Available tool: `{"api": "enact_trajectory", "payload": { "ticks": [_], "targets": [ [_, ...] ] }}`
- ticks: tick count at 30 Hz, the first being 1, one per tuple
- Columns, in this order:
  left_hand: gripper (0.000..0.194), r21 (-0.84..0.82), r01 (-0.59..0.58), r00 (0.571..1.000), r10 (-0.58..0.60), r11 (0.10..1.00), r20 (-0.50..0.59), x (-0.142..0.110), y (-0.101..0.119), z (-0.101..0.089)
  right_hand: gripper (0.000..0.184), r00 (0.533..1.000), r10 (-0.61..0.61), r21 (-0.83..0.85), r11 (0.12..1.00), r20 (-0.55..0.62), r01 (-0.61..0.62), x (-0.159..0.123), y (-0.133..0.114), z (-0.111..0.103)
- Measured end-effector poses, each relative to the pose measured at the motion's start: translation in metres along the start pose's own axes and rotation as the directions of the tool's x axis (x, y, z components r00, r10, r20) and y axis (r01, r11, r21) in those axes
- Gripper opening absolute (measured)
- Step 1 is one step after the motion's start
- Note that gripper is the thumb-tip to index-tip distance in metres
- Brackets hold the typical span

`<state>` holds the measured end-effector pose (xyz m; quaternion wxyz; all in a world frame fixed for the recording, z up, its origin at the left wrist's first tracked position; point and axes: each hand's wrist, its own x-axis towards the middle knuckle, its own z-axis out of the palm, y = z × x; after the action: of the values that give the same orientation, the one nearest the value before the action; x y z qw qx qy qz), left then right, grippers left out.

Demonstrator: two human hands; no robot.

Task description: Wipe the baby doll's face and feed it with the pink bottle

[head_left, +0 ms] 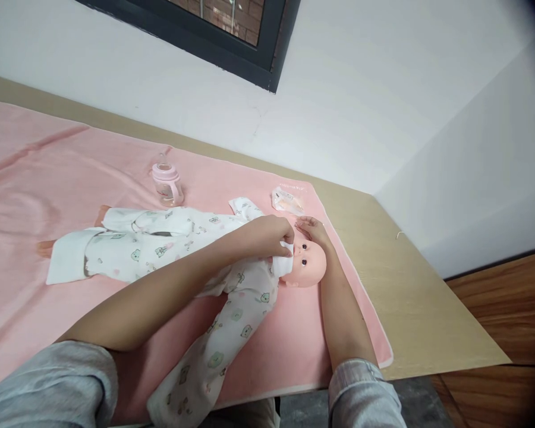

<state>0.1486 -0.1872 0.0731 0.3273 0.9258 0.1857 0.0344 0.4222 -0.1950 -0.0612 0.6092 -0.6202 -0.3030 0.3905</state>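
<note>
A baby doll (310,264) in a white printed romper (173,244) lies on its back on a pink towel (35,190), head to the right. My left hand (271,233) is closed on a small white cloth (283,261) pressed against the doll's lower face. My right hand (312,229) rests on the far side of the doll's head, fingers laid flat along it.
A pink baby bottle (167,184) stands on the towel behind the doll. A small clear packet (288,201) lies near the doll's head. The towel covers a beige tabletop (419,297) set against a white wall; wooden floor shows at right.
</note>
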Motion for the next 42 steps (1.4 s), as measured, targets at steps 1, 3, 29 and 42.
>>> {"api": "enact_trajectory", "payload": {
  "ticks": [1,3,29,42],
  "targets": [
    [0.005,0.012,0.0,1.0,0.0,1.0,0.001,-0.0003,0.001,0.0002,0.027,1.0,-0.002,-0.002,1.0,0.002,0.002,0.0002,0.0002,-0.0003],
    [0.005,0.045,-0.003,1.0,0.003,0.999,0.0,-0.0009,0.0023,0.0001,0.028,1.0,-0.004,-0.006,1.0,0.005,0.004,0.0008,0.0005,-0.0009],
    [0.02,0.281,-0.008,0.987,0.053,0.96,-0.153,0.0024,-0.0039,0.0024,0.025,1.0,0.002,-0.016,1.0,-0.004,-0.002,0.0026,0.0007,-0.0015],
    [0.027,0.361,-0.022,0.974,0.1,0.932,-0.201,0.0056,0.0023,0.0041,0.024,1.0,0.011,-0.002,1.0,0.009,-0.011,0.001,0.0002,-0.0017]
  ]
}}
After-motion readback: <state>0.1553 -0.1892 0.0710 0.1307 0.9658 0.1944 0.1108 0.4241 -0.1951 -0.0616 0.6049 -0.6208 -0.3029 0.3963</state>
